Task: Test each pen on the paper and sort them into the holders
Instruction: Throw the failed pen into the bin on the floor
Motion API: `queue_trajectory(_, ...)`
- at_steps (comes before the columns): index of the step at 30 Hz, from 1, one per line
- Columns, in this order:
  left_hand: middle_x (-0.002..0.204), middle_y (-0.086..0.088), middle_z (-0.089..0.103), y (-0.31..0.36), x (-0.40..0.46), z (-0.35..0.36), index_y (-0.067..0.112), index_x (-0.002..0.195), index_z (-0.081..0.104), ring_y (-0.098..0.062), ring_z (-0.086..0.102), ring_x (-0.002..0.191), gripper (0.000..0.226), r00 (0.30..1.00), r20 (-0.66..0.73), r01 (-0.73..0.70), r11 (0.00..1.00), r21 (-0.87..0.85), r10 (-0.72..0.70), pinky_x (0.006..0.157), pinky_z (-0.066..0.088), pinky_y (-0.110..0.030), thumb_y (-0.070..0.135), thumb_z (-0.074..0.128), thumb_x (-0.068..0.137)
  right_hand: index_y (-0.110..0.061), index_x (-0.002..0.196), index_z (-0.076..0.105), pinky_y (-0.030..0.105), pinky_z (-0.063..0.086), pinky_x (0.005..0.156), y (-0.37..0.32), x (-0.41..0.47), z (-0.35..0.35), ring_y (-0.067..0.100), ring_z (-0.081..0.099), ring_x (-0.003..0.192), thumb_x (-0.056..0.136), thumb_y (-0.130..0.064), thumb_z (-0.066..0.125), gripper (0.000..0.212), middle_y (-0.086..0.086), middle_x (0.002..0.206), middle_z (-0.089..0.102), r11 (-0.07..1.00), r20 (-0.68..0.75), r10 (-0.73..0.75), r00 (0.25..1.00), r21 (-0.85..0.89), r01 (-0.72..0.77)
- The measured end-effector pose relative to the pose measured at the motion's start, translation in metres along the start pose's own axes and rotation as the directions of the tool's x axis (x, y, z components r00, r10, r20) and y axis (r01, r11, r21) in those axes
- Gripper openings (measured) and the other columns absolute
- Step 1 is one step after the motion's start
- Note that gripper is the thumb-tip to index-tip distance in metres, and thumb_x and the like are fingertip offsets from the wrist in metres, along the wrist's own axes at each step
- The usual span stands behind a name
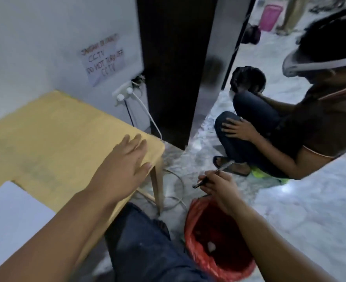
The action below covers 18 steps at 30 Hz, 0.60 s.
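Observation:
My left hand (127, 159) lies flat with fingers spread on the right corner of a yellow wooden table (52, 139). A white sheet of paper (11, 216) rests at the table's near left edge. My right hand (216, 186) is off the table, above a red plastic bag (196, 249) on the floor, and grips a dark pen (210, 178) that points up and to the right. No pen holders are in view.
A person crouches on the floor at the right (290, 129), wearing a headset. A dark cabinet (174, 68) stands behind the table. Wall sockets with cables (125, 94) run down beside the table leg. A pink bin (270, 14) stands far back.

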State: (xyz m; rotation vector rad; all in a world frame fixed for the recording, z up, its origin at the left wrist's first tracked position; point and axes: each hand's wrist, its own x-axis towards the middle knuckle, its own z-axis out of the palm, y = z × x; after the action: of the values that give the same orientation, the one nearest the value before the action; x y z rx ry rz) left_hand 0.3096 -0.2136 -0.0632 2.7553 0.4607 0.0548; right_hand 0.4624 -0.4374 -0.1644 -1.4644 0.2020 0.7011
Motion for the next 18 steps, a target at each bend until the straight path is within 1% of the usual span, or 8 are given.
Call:
queue_trajectory(2,0.163,-0.008,0.017,-0.002,0.001,0.007,0.012,0.152,0.030,-0.032,0.009,0.150,0.073,0.999,0.034,-0.032,0.995,0.097,0.029,0.119,0.014,-0.044,0.057,0.017,0.095,-0.003,0.089,0.062,0.028,0.057,0.062,0.032,0.007,-0.026,0.027,0.067,0.073,0.095,-0.004,0.054,0.010,0.017,0.088,0.069,0.994,-0.068,0.108,0.992,-0.003,-0.108)
queue_trajectory(4,0.163,-0.009,0.017,-0.004,0.001,0.011,0.012,0.152,0.029,-0.033,0.010,0.150,0.077,0.999,0.031,-0.042,0.990,0.132,0.038,0.119,0.015,-0.047,0.057,0.009,0.093,-0.003,0.089,0.062,0.033,0.058,0.064,0.060,0.009,-0.048,0.027,0.068,0.071,0.094,-0.004,0.053,0.010,0.016,0.082,0.069,0.974,-0.100,0.222,0.970,-0.027,-0.225)
queue_trajectory(7,0.164,-0.003,0.010,-0.005,-0.001,0.014,0.016,0.155,0.022,-0.026,0.003,0.151,0.074,1.000,0.024,-0.021,0.993,0.116,0.018,0.121,0.008,-0.044,0.057,0.010,0.093,0.001,0.078,0.055,0.028,0.057,0.046,0.091,0.003,-0.073,0.024,0.065,0.043,0.100,-0.002,0.038,0.028,0.016,0.056,0.062,0.915,-0.094,0.404,0.910,0.045,-0.402)
queue_trajectory(8,0.164,-0.002,0.009,-0.005,0.000,0.014,0.017,0.155,0.022,-0.025,0.002,0.151,0.074,1.000,0.018,-0.019,0.993,0.114,0.017,0.121,0.007,-0.043,0.056,0.011,0.094,0.003,0.077,0.054,0.027,0.057,0.044,0.098,0.001,-0.079,0.023,0.064,0.039,0.101,-0.001,0.036,0.030,0.019,0.056,0.059,0.899,-0.106,0.437,0.893,0.047,-0.435)
queue_trajectory(9,0.164,-0.002,0.009,-0.004,-0.001,0.014,0.017,0.155,0.022,-0.025,0.002,0.151,0.074,1.000,0.014,-0.017,0.994,0.111,0.015,0.121,0.006,-0.042,0.056,0.012,0.093,0.005,0.081,0.056,0.028,0.058,0.048,0.106,0.000,-0.085,0.023,0.065,0.042,0.101,-0.002,0.038,0.027,0.021,0.063,0.058,0.887,-0.129,0.461,0.878,0.019,-0.462)
queue_trajectory(11,0.164,-0.002,0.010,-0.003,-0.001,0.013,0.018,0.155,0.022,-0.024,0.002,0.151,0.075,1.000,0.013,-0.010,0.995,0.102,0.009,0.121,0.006,-0.042,0.057,0.011,0.092,0.008,0.101,0.061,0.037,0.061,0.070,0.125,0.003,-0.096,0.027,0.070,0.065,0.096,-0.008,0.052,0.019,0.022,0.084,0.063,0.879,-0.193,0.454,0.870,-0.063,-0.472)
queue_trajectory(13,0.164,-0.002,0.012,-0.003,0.000,0.013,0.017,0.155,0.024,-0.025,0.004,0.151,0.075,1.000,0.008,-0.008,0.996,0.093,0.007,0.121,0.007,-0.042,0.057,0.012,0.092,0.007,0.115,0.061,0.043,0.059,0.082,0.138,0.008,-0.105,0.029,0.068,0.083,0.092,-0.010,0.060,0.029,0.019,0.098,0.067,0.873,-0.261,0.428,0.865,-0.126,-0.470)
queue_trajectory(18,0.164,-0.001,0.012,-0.004,-0.001,0.013,0.018,0.154,0.024,-0.024,0.004,0.151,0.073,1.000,-0.002,-0.009,0.997,0.078,0.009,0.121,0.004,-0.039,0.057,0.014,0.093,-0.004,0.109,0.058,0.029,0.057,0.061,0.130,0.010,-0.105,0.022,0.064,0.074,0.095,-0.007,0.054,0.015,0.012,0.090,0.064,0.876,-0.256,0.423,0.869,-0.130,-0.464)
